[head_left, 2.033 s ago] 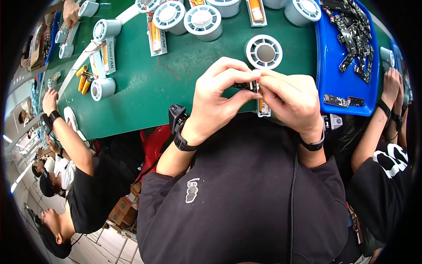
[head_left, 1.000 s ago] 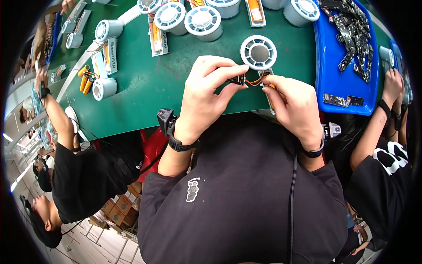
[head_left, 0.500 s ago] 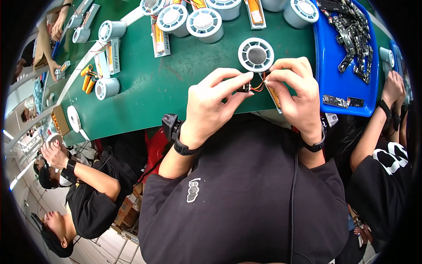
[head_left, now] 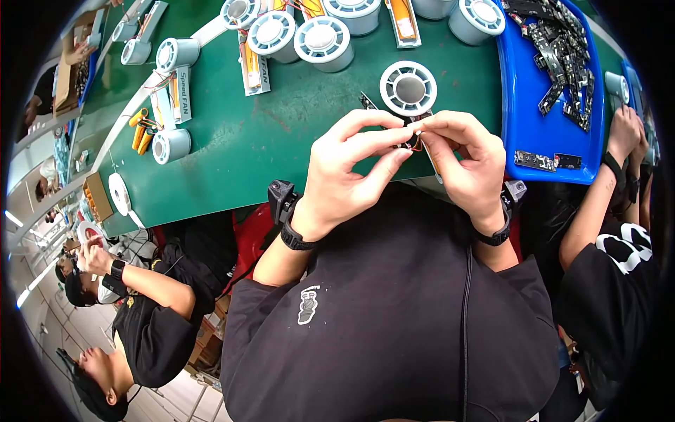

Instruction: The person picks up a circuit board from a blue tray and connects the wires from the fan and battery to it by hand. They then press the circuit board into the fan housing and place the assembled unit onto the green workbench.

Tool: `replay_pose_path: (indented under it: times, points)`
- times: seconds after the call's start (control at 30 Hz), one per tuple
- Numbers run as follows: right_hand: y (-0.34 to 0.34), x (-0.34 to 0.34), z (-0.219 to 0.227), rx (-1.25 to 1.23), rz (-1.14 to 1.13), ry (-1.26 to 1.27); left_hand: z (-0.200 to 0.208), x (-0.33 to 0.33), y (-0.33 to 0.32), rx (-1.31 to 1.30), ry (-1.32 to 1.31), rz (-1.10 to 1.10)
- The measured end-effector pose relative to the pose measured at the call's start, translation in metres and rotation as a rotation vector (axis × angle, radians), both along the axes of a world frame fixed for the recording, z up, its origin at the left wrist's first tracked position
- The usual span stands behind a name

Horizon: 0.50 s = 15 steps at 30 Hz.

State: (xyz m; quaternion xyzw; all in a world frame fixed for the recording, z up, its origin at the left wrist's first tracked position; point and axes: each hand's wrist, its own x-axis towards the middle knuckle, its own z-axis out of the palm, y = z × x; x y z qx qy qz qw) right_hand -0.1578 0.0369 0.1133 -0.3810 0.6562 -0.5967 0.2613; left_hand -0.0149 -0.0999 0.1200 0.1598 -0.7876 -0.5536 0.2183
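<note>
I am holding both hands over the near side of the green table (head_left: 246, 158), fingertips together, and I am reading every clock direction from that spot. My left hand (head_left: 348, 165) is pinching the board (head_left: 368, 102), thumb and forefinger drawn in close on it; its dark tip is poking out at ten o'clock past my forefinger, and my fingers are covering most of the rest. My right hand (head_left: 467, 162) is gripping the wires (head_left: 419, 145), with thumb and forefinger nearly meeting. The knuckles are crowding the view, so I cannot fairly tell whether the wires are sitting in the board.

The fan (head_left: 408, 88) is lying face up at twelve o'clock, just beyond my fingertips. A slim case (head_left: 435, 169) is showing at five, partly under my right hand.

More fans (head_left: 323, 42) are standing in a loose row from half past ten round to one. The blue tray (head_left: 520, 133) is sitting between two and three, with a heap of other boards (head_left: 562, 63) lying at its far end and two pieces at its near end. Out at nine, yellow cells (head_left: 141, 132) are lying beside a tipped fan; a tape roll (head_left: 119, 193) is resting a little below them. At three, well apart from me, a co-worker's hand (head_left: 624, 133) is reaching over the table.
</note>
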Motion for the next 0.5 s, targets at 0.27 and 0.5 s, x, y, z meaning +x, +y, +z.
replay_pose_path:
  times: [0.27, 0.5]
  points:
    - [0.0038, 0.0006, 0.0065, 0.114, 0.057, 0.091, -0.0054, -0.0039, -0.0001, -0.144, 0.066, 0.020]
    - [0.0010, -0.0001, 0.0092, 0.071, 0.040, 0.201, -0.0097, -0.0050, 0.0023, -0.083, 0.071, 0.040]
